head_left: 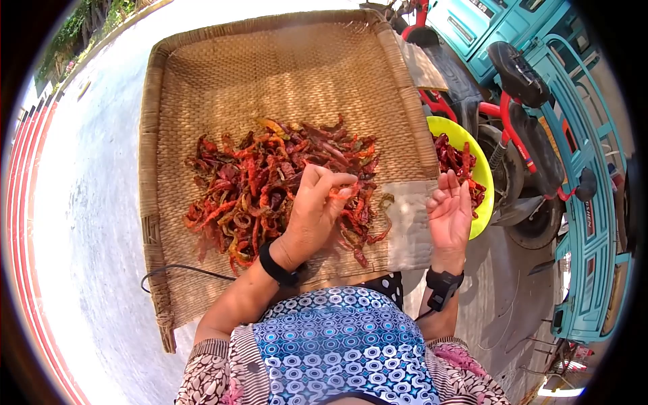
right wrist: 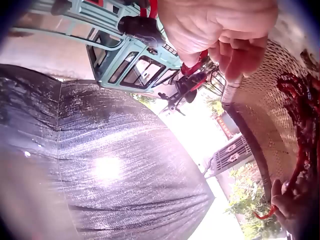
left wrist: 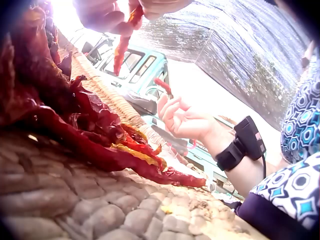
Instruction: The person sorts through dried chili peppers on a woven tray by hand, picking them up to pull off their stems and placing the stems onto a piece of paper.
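Observation:
In the head view my left hand (head_left: pixel 314 202) is over a pile of dried red chili peppers (head_left: pixel 253 175) on a woven tray (head_left: pixel 283 74). It pinches one dried chili pepper (left wrist: pixel 122 50) between thumb and fingers, which hangs down in the left wrist view. My right hand (head_left: pixel 449 212) is beside the tray's right edge, near a yellow bowl (head_left: pixel 487 196) of dark red chili peppers (head_left: pixel 479 192). Its palm faces up and its fingers are loosely bent. A single red chili pepper (left wrist: pixel 162 86) shows right at its fingertips in the left wrist view.
A pale pad (head_left: pixel 408 229) lies at the tray's right front corner. Beyond the bowl stand a red-framed bike (head_left: pixel 513 128) and a teal three-wheeled vehicle (head_left: pixel 574 175). A black cable (head_left: pixel 189 268) crosses the tray's front left. Red stripes (head_left: pixel 30 189) edge the ground at left.

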{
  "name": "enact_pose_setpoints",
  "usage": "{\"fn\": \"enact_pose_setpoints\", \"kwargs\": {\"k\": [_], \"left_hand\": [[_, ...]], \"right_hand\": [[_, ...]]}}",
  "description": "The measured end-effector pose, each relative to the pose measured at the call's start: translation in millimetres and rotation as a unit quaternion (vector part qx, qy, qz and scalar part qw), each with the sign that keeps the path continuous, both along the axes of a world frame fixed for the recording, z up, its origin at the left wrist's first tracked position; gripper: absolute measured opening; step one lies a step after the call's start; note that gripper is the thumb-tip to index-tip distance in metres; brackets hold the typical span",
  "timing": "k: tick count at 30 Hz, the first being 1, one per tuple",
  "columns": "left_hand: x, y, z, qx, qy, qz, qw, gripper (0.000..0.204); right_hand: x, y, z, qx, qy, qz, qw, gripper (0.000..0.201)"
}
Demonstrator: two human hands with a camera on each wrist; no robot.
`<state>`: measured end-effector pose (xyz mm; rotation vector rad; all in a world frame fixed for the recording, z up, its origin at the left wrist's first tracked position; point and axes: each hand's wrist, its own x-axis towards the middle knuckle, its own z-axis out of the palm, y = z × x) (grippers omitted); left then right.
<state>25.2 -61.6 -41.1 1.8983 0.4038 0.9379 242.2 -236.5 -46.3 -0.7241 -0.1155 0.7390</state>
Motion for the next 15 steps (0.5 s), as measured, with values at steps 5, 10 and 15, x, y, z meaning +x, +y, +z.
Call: {"fn": "enact_pose_setpoints", "kwargs": {"k": [5, 10, 15], "left_hand": [[-2, 0, -3, -0.265, -0.042, -0.085, 0.96, 0.014], [0, 2, -7, -0.251, -0.039, -0.084, 0.964, 0.012], [0, 4, -5, -0.262, 0.035, -0.044, 0.963, 0.01]], "right_hand": [[-36, 15, 12, -0.198, -0.235, 0.152, 0.94, 0.03], [-74, 37, 9, -0.257, -0.361, 0.262, 0.858, 0.017], [-73, 31, 10, -0.184, -0.261, 0.352, 0.88, 0.013]]}}
